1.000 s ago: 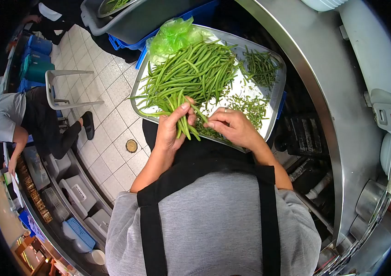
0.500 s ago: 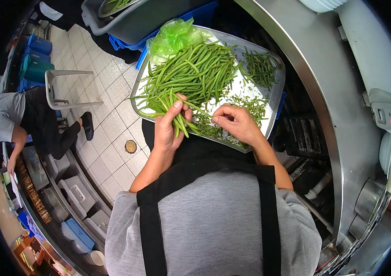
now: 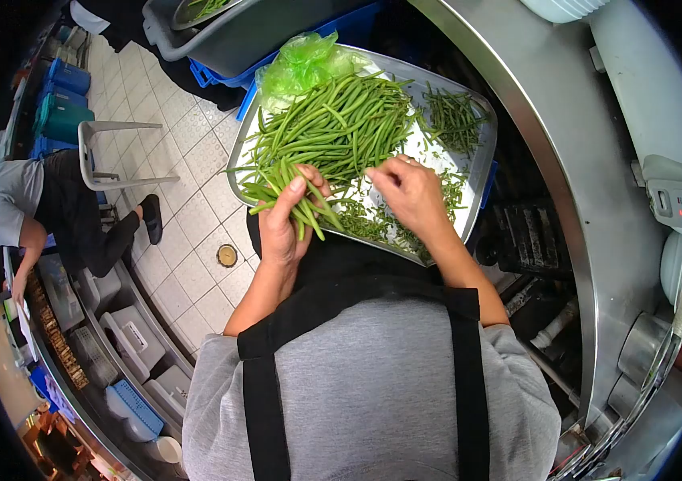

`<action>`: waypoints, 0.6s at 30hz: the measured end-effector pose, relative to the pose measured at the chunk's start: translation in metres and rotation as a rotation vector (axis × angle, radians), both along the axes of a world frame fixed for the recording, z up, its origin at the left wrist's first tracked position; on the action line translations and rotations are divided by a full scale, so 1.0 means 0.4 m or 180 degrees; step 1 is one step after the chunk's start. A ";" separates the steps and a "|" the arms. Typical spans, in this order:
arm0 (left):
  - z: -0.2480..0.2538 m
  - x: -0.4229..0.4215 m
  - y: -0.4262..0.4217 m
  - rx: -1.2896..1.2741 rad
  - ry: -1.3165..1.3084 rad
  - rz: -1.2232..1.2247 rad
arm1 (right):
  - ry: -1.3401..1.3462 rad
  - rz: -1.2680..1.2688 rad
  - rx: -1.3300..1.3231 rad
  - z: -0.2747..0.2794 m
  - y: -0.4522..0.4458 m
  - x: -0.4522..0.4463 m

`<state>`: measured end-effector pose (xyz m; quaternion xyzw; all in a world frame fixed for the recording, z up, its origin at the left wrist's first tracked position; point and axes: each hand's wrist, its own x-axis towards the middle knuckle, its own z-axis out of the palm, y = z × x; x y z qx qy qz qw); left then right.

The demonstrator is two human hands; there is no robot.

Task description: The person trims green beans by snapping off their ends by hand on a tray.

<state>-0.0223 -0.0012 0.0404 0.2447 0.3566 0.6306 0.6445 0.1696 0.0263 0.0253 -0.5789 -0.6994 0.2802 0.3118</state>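
My left hand (image 3: pixel 283 218) is closed round a bunch of green beans (image 3: pixel 306 210) above the near left edge of a metal tray (image 3: pixel 481 172). To its right, my right hand (image 3: pixel 413 191) hovers over the tray, thumb and fingertips drawn together; whatever is between them is too small to make out. A large heap of long green beans (image 3: pixel 341 120) fills the tray's left and middle. Short cut bits (image 3: pixel 365 224) lie scattered at the near side and right. A darker pile of beans (image 3: pixel 453 119) sits in the far right corner, and a green plastic bag (image 3: pixel 301 66) in the far left.
A steel counter (image 3: pixel 549 120) curves along the right. Beyond the tray stands a grey tub (image 3: pixel 253 36). At the left are a white chair frame (image 3: pixel 88 160), a bending person (image 3: pixel 12 200) and shelves with grey bins (image 3: pixel 133 341). A drain (image 3: pixel 227 256) is in the tiled floor.
My right hand has moved away from the bunch and up over the tray, and the bean stretched between both hands no longer shows there. My left hand keeps its bunch, shifted slightly left.
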 end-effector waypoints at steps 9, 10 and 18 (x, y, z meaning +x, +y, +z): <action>-0.003 -0.003 -0.009 -0.0155 0.0785 -0.0166 | -0.0606 0.0061 0.0601 -0.029 -0.006 -0.036; -0.006 -0.002 -0.010 -0.0104 0.1062 -0.0222 | -0.0698 0.0115 0.0833 -0.015 -0.019 -0.026; -0.010 0.031 -0.005 0.1278 0.3269 -0.0749 | -0.0965 0.0765 0.1106 0.102 -0.108 0.031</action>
